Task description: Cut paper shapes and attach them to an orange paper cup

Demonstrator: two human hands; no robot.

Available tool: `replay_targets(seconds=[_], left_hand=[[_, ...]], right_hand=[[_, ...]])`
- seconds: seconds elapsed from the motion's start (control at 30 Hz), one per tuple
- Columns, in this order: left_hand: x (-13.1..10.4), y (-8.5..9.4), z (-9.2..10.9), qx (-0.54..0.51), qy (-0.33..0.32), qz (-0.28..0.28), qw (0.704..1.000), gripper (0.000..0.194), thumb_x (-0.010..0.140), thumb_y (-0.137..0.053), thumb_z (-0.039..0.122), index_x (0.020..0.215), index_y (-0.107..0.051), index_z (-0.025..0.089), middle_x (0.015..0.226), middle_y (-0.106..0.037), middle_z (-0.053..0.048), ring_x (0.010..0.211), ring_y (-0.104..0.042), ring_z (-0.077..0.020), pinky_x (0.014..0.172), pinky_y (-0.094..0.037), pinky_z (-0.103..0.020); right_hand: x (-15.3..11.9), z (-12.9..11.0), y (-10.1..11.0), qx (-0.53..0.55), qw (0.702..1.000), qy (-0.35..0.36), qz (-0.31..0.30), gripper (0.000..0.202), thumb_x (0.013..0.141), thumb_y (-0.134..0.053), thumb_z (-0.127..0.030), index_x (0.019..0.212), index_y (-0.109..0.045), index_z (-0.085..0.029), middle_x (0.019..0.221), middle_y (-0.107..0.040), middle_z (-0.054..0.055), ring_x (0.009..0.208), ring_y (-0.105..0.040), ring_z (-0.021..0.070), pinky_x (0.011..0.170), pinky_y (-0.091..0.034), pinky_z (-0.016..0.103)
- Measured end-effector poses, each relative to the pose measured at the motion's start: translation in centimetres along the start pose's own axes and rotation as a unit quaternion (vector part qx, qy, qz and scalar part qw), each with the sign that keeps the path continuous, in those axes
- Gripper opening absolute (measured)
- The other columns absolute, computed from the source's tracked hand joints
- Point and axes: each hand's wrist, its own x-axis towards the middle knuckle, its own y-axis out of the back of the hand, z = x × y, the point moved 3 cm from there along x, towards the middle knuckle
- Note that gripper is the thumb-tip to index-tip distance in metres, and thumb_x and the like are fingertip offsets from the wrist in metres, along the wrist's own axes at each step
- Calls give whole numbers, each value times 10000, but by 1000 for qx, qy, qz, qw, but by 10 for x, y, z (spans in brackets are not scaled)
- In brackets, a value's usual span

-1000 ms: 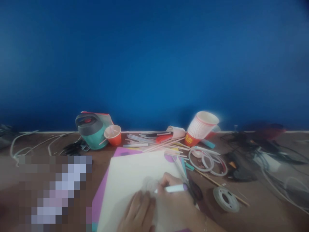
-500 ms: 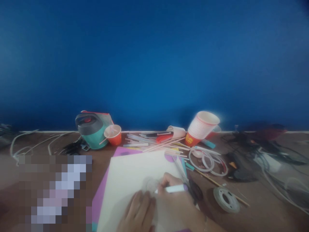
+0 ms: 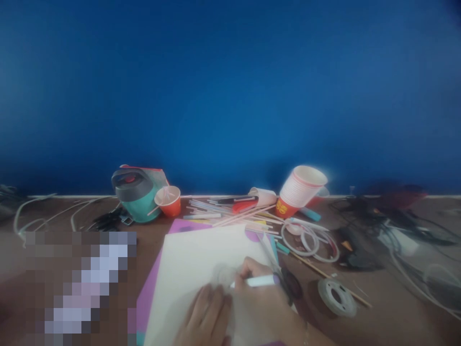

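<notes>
A white sheet of paper [image 3: 201, 250] lies over purple and other coloured sheets [image 3: 147, 295]. My left hand [image 3: 209, 317] rests flat on the paper near its lower edge, fingers extended and nothing held. Pinched in my right hand [image 3: 257, 293] is a white marker [image 3: 257, 281] with a purple end, its tip pointing left at the paper. Close to the tip sits a faint, round shape, too blurred to make out. Scissors [image 3: 288, 283] with dark handles lie just beyond my right hand, partly hidden by it.
Behind the paper are a teal jug [image 3: 139, 199], a red cup [image 3: 168, 202], scattered sticks [image 3: 205, 209] and stacked paper cups [image 3: 302, 187]. To the right lie clear rings [image 3: 300, 238], a tape roll [image 3: 336, 298], a wooden stick [image 3: 317, 269] and cables [image 3: 406, 276]. Pixelation covers the lower left.
</notes>
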Motion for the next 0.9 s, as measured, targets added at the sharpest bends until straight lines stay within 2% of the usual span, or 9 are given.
replay_targets(seconds=[0.23,0.37,0.53,0.9], left_hand=[[-2,-3,3,20,31,-20,999,388,879,-465,309,1257,-496,225,1228,-558,-12,1140,-461,-229,957,-383,-309],[-3,-3,2,21,1,-25,999,415,883,-454,333,1282,-475,220,1247,-548,-8,1137,-463,-228,929,-400,-292],[-2,-2,-2,1,1,-18,1000,438,893,-428,314,1319,-424,211,1236,-551,-30,1136,-461,-213,961,-372,-298],[2,4,-1,40,-17,-4,999,408,885,-449,399,1237,-524,207,1204,-575,-12,1097,-478,-232,901,-400,-295]], right_hand=[[1,4,-1,13,1000,8,2,209,672,-526,-243,524,-385,-200,463,-366,-62,452,-309,81,403,-229,187],[1,3,-1,22,1000,7,4,214,661,-531,-248,515,-381,-206,453,-357,-66,441,-311,85,408,-252,193],[1,2,-1,2,1000,-2,4,200,659,-515,-262,525,-380,-203,477,-347,-63,462,-314,87,410,-243,192],[-1,-8,3,-2,1000,-13,-1,195,651,-499,-273,520,-371,-204,463,-356,-59,451,-313,87,401,-233,195]])
